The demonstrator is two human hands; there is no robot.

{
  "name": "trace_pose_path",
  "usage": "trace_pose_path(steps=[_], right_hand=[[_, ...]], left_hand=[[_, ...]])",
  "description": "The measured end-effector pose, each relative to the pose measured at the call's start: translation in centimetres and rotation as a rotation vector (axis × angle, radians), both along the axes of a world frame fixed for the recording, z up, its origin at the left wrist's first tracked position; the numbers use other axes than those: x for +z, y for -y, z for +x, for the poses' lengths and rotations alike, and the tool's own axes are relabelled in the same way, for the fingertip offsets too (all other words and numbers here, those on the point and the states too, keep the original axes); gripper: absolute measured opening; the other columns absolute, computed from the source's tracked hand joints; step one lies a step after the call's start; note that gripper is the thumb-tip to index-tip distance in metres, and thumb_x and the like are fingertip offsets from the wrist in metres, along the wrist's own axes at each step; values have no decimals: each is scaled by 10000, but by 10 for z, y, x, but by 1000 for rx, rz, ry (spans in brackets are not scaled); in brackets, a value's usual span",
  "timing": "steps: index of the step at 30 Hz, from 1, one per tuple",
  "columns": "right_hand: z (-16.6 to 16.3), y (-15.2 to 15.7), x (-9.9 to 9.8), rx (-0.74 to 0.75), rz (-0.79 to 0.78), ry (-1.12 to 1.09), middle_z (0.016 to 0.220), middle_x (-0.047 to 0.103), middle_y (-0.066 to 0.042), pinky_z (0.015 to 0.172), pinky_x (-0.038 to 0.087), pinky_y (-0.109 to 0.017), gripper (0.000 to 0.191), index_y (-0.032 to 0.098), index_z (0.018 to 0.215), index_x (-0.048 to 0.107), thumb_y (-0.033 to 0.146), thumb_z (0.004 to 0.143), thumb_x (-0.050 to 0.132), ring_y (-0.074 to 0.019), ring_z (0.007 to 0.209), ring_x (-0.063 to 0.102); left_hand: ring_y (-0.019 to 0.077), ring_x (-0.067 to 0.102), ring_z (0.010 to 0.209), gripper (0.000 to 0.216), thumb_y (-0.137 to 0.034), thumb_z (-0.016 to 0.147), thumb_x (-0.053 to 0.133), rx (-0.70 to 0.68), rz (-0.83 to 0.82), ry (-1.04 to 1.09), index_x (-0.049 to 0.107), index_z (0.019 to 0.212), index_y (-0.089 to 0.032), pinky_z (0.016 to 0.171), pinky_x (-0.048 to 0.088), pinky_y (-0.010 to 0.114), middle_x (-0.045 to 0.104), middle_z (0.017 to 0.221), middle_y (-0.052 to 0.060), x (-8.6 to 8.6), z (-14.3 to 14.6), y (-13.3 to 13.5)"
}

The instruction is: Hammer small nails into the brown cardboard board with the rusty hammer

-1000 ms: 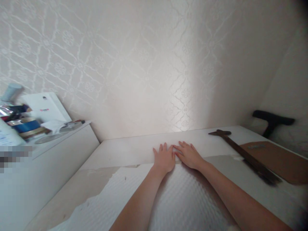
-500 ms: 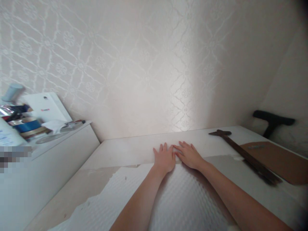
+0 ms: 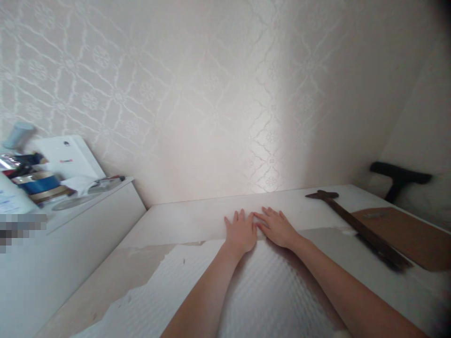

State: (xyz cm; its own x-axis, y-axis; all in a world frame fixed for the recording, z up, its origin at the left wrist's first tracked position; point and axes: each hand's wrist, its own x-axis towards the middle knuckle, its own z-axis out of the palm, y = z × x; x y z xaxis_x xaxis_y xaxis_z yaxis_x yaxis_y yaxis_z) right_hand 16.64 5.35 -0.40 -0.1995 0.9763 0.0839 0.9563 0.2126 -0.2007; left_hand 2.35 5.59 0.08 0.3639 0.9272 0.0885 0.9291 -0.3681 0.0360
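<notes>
My left hand (image 3: 241,232) lies palm down with fingers spread on the white surface (image 3: 190,220), at the far edge of a white textured sheet (image 3: 275,286). Close beside it, my right hand (image 3: 276,226) rests flat in the same way, its fingers apart. The thumbs and index fingers of both hands nearly touch or meet. Neither hand holds anything that shows. The sheet has a ragged left edge and runs toward me beneath my forearms; whatever is under the palms is hidden.
On the right lie a dark hammer (image 3: 347,217) and a brown board (image 3: 398,234) with a small grey strip on it. A black T-shaped handle (image 3: 400,177) stands behind. At left, a white cabinet (image 3: 91,220) bears tape rolls (image 3: 38,183) and a white box (image 3: 68,157). A patterned wall (image 3: 211,117) closes the back.
</notes>
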Motion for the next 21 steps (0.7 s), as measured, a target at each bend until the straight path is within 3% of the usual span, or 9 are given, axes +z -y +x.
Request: trace_pose_path(steps=[21], right_hand=[[1, -2, -4, 3, 23, -1, 1446, 316, -143, 1041, 194, -498, 491, 245, 1370, 385, 398, 913, 291, -281, 1332, 249]], left_hand=[[308, 232, 1342, 519, -389, 922, 123, 3, -9, -25, 279, 1397, -250, 1021, 202, 613, 271, 1469, 108, 2, 0, 1]])
